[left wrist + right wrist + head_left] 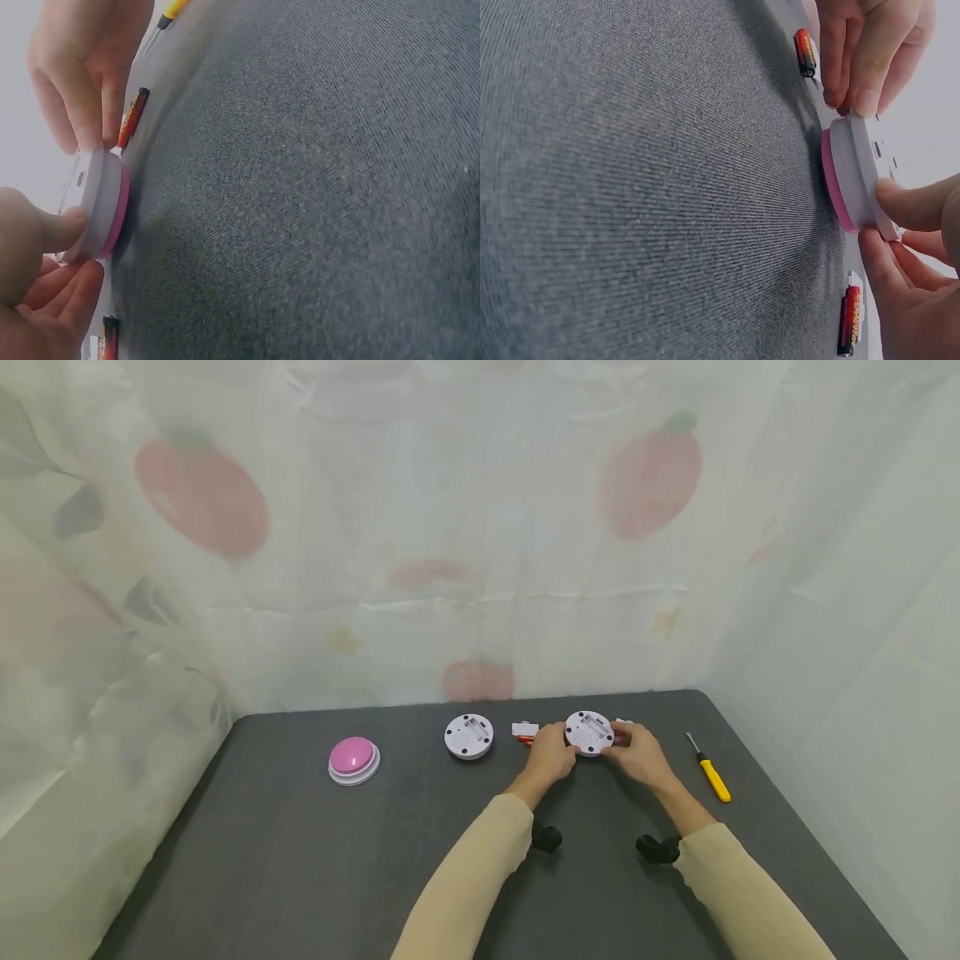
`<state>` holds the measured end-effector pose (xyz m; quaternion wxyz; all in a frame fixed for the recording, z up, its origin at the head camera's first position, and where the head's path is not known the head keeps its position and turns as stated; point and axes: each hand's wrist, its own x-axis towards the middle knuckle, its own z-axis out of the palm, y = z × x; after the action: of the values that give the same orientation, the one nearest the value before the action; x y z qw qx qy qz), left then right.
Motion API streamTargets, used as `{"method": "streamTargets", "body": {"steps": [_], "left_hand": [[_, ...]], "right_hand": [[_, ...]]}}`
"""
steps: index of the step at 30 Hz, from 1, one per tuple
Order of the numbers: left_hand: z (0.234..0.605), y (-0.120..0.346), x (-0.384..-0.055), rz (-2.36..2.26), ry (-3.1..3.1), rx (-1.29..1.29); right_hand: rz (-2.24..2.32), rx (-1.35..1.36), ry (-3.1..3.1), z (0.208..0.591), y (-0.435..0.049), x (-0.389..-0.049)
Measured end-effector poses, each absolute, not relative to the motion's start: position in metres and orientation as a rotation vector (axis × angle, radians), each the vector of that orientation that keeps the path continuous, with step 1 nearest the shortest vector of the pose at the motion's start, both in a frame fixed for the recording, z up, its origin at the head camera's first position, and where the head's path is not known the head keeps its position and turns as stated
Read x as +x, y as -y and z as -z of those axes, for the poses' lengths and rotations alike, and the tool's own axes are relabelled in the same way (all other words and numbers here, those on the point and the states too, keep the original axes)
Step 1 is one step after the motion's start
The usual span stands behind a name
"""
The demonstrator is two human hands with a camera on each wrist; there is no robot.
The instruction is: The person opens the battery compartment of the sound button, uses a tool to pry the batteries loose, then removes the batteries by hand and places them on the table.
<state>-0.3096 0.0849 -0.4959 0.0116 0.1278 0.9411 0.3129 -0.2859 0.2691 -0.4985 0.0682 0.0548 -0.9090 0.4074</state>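
Both my hands hold a round white push button point(589, 732) upside down near the far side of the table. Its battery compartment faces up, and its pink dome point(838, 187) points down at the cloth. My left hand point(551, 756) pinches the left rim, thumb on the upper face and fingers at the side, as the left wrist view shows. My right hand point(642, 760) grips the opposite rim the same way. Red-and-black batteries point(849, 319) lie beside the right hand, and another battery point(805, 52) lies beyond the left hand. Whether the dome touches the table is unclear.
Left of my hands is a second overturned white button point(468, 737), its compartment upward. Farther left stands a pink-domed button point(353, 760), upright. A small white cover point(525, 728) lies by the left hand. A yellow-handled screwdriver point(712, 777) lies at the right. Curtains surround the dark table point(300, 860).
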Motion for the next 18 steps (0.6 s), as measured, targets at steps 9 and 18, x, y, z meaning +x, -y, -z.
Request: {"method": "streamTargets", "body": {"steps": [9, 18], "left_hand": [[0.483, -0.072, -0.297, -0.894, -2.924, 0.496], [0.459, -0.042, -0.274, -0.839, -2.953, 0.607]], "right_hand": [[-1.233, 0.083, 2.717, 0.492, -0.267, -0.278], [-1.234, 0.116, 2.669, 0.477, -0.254, -0.27]]}}
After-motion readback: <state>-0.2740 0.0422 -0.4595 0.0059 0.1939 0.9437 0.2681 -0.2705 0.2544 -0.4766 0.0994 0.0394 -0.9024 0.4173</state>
